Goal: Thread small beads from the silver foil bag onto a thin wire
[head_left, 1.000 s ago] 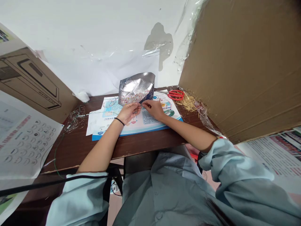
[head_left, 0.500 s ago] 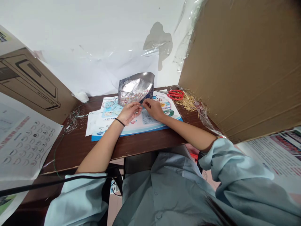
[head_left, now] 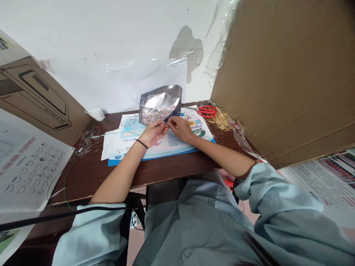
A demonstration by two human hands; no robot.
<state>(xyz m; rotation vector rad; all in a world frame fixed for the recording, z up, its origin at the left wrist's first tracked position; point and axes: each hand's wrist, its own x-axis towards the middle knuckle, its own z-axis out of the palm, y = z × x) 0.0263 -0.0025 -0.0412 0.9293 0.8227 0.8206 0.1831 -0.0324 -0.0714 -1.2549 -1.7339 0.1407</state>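
My left hand (head_left: 152, 133) and my right hand (head_left: 181, 128) meet fingertip to fingertip over a blue-and-white printed sheet (head_left: 166, 144) on the dark wooden desk (head_left: 91, 171). Both hands are pinched shut on something very small that I cannot make out. Just behind the fingertips stands an open silver foil pouch (head_left: 161, 103) holding several small pale and coloured beads. A black band sits on my left wrist.
Red-handled scissors (head_left: 206, 111) and a heap of thin gold pins (head_left: 222, 120) lie at the right rear of the desk. Coiled clear wire with beads (head_left: 88, 138) lies at the left. Cardboard walls (head_left: 283, 77) stand at both sides; a black cable (head_left: 55, 216) crosses the front left.
The hands have stayed in the same spot; the fingertips have drawn slightly closer together. Nothing else has moved.
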